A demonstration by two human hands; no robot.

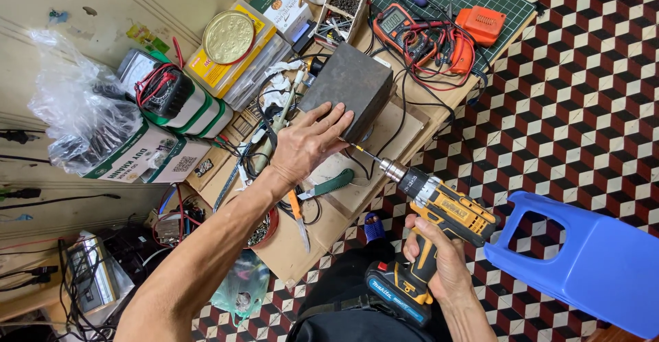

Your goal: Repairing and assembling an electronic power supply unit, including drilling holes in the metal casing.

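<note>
From the head cam: left hand (310,142) is spread flat and pressing on the dark grey box (347,87), which sits on the cluttered wooden tabletop (405,133). Right hand (439,263) is clenched around the grip of a yellow-and-black cordless drill (439,208), and its bit tip sits right at the box's lower edge. An orange multimeter (392,21) with tangled leads lies behind the box, and a blue plastic stool (590,260) stands on the checkered floor (583,95) just beside the drill.
</note>
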